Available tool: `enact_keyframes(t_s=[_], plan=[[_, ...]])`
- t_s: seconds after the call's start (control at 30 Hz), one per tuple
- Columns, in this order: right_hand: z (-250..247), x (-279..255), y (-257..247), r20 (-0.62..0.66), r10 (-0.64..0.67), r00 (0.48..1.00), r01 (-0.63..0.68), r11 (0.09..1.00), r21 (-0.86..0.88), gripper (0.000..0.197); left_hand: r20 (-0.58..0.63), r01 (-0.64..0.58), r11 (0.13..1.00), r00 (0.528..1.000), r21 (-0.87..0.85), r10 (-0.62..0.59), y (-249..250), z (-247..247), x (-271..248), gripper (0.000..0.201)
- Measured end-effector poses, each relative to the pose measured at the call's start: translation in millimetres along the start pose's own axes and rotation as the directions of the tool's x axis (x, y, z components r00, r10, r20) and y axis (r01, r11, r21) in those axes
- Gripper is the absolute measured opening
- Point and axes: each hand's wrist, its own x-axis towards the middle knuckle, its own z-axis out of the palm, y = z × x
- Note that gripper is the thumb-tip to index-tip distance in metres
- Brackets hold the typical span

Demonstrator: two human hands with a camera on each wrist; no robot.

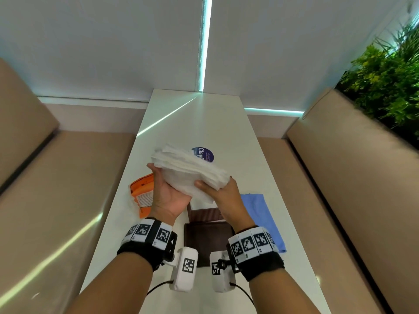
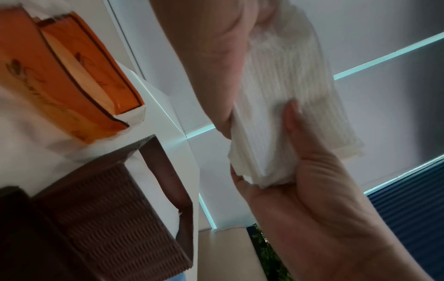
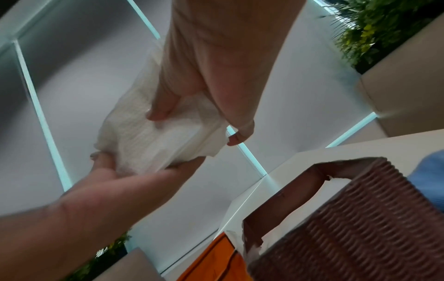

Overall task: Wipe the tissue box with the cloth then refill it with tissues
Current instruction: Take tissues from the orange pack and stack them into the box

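— Worst risk? Soft tissue stack [image 1: 189, 171] held above table [image 1: 204, 114], over brown tissue box [image 1: 207, 236]; could splay or snag on box rim.

— Grip? Left hand [image 1: 169, 196] and right hand [image 1: 226, 196] both curled around stack ends. Blue cloth [image 1: 260, 216] lying right.

— Hidden? Box interior unseen; orange packet [image 1: 142, 193] partly covered.

Soft cool backlight through window blinds [image 1: 102, 41], wide-angle edge warping, blurry wrist views.
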Motion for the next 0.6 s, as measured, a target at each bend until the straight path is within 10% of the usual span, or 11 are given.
enact_keyframes(t_s=[0.27,0.43,0.6], plan=[[-14,11,1,-0.042,0.135,0.990,-0.137,0.988,-0.070,0.038,-0.007,0.069,0.991,0.998,0.115,-0.069,-3,-5,2,0.095],[-51,32,-1,0.048,0.341,0.939,-0.341,0.940,-0.005,0.038,-0.174,0.223,0.919,0.969,0.326,-0.173,3,-9,17,0.045],[-64,54,20,-0.192,0.232,0.954,-0.283,0.910,-0.304,0.073,-0.372,0.351,0.752,0.916,0.558,-0.151,-18,-19,43,0.031]])
